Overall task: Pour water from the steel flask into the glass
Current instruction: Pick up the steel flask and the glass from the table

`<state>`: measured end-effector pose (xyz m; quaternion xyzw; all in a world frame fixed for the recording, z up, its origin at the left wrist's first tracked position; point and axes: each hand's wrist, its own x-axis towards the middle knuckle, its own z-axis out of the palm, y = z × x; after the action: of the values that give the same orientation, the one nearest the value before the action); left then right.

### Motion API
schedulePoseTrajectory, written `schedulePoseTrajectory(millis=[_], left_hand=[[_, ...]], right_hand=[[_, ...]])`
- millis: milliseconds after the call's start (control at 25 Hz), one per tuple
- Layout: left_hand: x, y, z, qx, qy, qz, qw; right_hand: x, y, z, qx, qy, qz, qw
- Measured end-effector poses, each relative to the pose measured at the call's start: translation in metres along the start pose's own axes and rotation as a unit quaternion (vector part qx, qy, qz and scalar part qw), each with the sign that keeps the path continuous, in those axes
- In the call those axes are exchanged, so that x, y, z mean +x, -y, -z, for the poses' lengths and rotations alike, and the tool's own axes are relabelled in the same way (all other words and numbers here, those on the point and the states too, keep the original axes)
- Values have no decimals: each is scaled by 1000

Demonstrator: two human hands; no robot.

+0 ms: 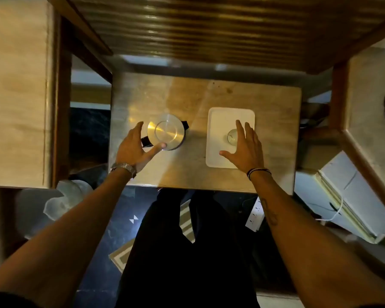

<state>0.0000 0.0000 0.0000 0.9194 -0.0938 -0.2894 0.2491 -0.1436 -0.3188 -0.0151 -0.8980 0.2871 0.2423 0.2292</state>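
Observation:
Seen from straight above, the steel flask (166, 131) stands upright on the left half of a small table (276, 107), its round shiny lid facing me and a black handle sticking out on both sides. My left hand (133, 150) hovers open at its near-left side, thumb tip touching the lid's rim. A small clear glass (232, 136) stands upright on a white rectangular tray (220, 116) on the right half. My right hand (246, 147) is spread open over the tray, fingers just right of the glass and partly covering it.
A chair with a ribbed wooden seat (209, 30) stands past the table's far edge. A wooden cabinet (16, 85) rises on the left and another wooden frame (365, 96) on the right. A white power strip (255, 215) lies on the dark floor below.

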Motion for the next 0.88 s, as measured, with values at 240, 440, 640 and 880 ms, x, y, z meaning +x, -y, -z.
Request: schedulePoseTrajectory(millis=[240, 440, 640, 880], left_hand=[[16, 24, -24, -135, -32, 45, 989], [34, 33, -30, -183, 16, -3, 983], [26, 4, -38, -270, 21, 6, 963], [10, -52, -6, -283, -8, -20, 959]], right_hand=[[41, -21, -45, 85, 21, -101, 991], [66, -30, -67, 75, -23, -97, 992], [59, -16, -60, 103, -73, -71, 989], [9, 7, -10, 240, -134, -42, 960]])
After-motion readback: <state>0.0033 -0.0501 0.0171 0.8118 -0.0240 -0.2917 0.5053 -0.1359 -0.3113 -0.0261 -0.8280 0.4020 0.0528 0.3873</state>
